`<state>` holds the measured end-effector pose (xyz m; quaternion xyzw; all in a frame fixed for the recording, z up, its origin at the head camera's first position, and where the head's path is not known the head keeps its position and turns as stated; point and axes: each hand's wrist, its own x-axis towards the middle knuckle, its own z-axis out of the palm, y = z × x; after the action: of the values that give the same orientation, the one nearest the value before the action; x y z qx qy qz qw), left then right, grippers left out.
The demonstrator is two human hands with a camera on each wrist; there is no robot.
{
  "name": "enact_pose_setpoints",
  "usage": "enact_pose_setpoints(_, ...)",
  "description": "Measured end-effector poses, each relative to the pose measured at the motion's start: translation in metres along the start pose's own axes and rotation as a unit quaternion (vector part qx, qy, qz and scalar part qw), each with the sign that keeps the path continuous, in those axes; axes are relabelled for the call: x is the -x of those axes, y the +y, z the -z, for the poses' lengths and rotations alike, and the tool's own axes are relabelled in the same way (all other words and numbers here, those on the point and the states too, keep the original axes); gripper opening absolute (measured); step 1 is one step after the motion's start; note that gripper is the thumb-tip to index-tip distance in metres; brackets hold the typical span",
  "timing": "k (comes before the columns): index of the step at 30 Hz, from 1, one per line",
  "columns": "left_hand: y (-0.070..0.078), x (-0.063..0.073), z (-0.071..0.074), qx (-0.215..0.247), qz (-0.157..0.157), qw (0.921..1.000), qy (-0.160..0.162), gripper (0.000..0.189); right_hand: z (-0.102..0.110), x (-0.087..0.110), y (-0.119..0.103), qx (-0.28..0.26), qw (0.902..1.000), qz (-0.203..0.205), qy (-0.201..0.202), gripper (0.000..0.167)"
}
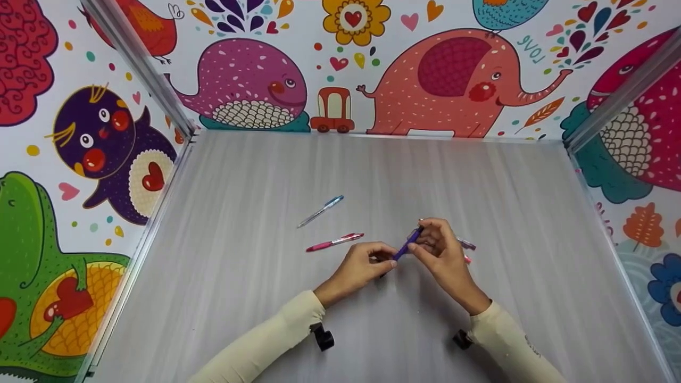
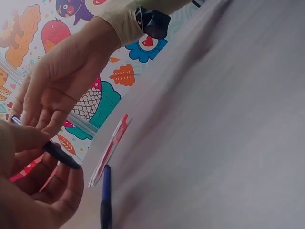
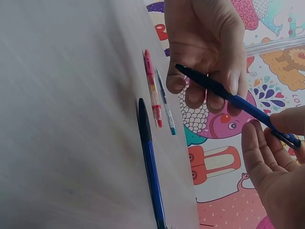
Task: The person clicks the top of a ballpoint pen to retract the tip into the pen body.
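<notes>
Both hands hold one blue pen above the table, its length slanting up to the right in the head view. My left hand pinches the pen near its dark front end, thumb lying along the barrel. The clip end is between the thumb and fingers of my right hand. A second blue pen with a black front lies on the table below the hands, mostly hidden in the head view. Left of the hands lie a pink pen and a light blue pen.
Beyond the right hand, a dark-ended pen and a pink-red one lie partly covered by it. The grey table is bordered by metal rails and printed cartoon panels at the back and both sides.
</notes>
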<state>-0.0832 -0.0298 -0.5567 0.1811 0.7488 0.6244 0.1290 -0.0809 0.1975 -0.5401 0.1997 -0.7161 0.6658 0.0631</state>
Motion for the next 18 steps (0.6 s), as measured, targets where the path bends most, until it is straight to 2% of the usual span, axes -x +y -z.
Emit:
enact_pose_setpoints(4, 0.001, -0.001, 0.005, -0.024, -0.009, 0.9997, 0.008, 0.016, 0.003, 0.000, 0.003, 0.000, 0.9999, 0.016, -0.005, 0.045)
enact_pose_setpoints(10, 0.000, -0.006, 0.013, -0.064, -0.048, 0.9966, 0.019, 0.016, 0.006, 0.001, 0.009, 0.030, 0.9992, 0.026, -0.003, 0.032)
enact_pose_setpoints(13, -0.002, -0.010, 0.017, -0.104, -0.072, 0.9916, 0.027, 0.015, 0.007, 0.001, 0.014, 0.053, 0.9980, 0.036, 0.001, 0.027)
enact_pose_setpoints(18, -0.008, -0.015, 0.023, -0.162, -0.105, 0.9802, 0.042, 0.011, 0.008, -0.001, 0.022, 0.096, 0.9938, 0.057, 0.000, 0.029)
